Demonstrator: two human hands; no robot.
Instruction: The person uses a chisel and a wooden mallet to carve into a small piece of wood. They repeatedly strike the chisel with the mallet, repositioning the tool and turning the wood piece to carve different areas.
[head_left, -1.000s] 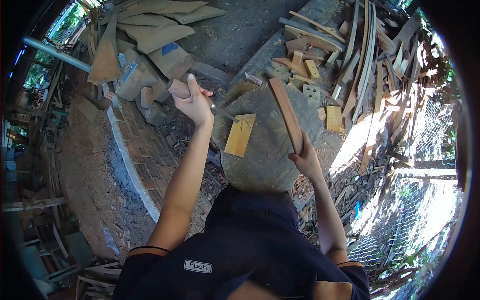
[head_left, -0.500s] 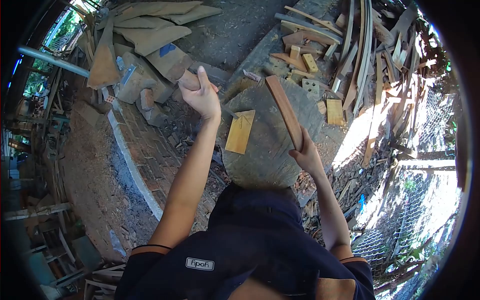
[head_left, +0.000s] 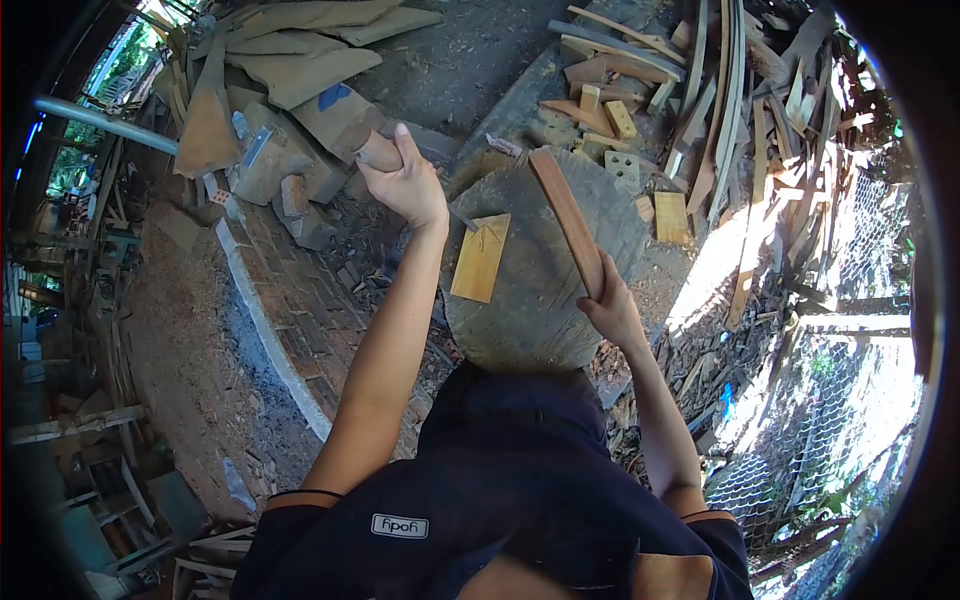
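My left hand is closed around the thick wooden handle of a chisel. Its narrow metal blade shows past the hand, the tip right at the upper edge of a small yellow board. Dark pencil-like lines mark the top of that board, which lies flat on a round wood stump in front of my body. In my right hand is the lower end of a long reddish-brown wooden bar, slanting up and left over the stump.
Beyond the stump, a plank bench holds wood offcuts and a block with round holes. A second yellow board lies right of the stump. Long curved strips are piled at right, a brick strip runs left, and large wood slabs lie beyond.
My left hand and the chisel have shifted very slightly toward the right. The wooden bar in my right hand has tilted a touch; the yellow board stays about where it was.
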